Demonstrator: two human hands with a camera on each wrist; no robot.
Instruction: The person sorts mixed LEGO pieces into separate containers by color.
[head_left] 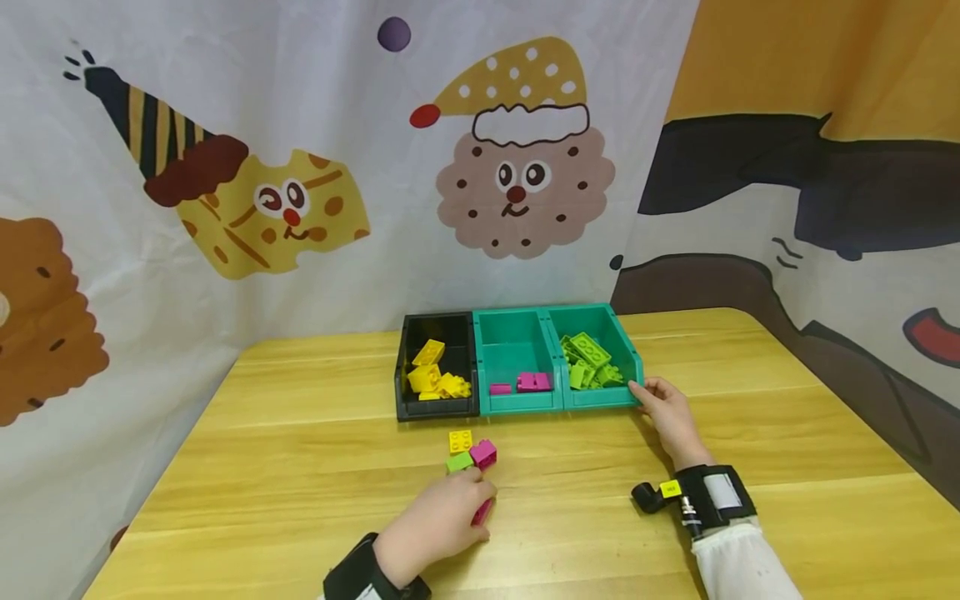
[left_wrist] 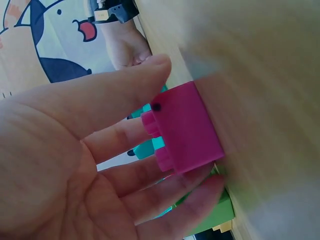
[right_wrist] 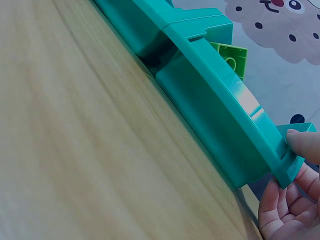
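My left hand [head_left: 442,523] is low over the table, its thumb and fingers around a pink toy brick [left_wrist: 187,130] whose studs face the palm. Just beyond its fingertips are a light green brick [head_left: 459,462], another pink brick [head_left: 483,453] and a yellow brick [head_left: 461,442]. With my right hand [head_left: 671,419] I grip the front right corner of the teal bin [right_wrist: 210,120], thumb on the rim and fingers below. This bin holds several green bricks [head_left: 588,354].
Left of that bin stand a middle teal bin [head_left: 521,404] with pink bricks [head_left: 533,382] and a black bin [head_left: 438,410] with several yellow bricks [head_left: 426,377]. The wooden table [head_left: 300,433] ends at a printed cloth [head_left: 322,292] behind the bins.
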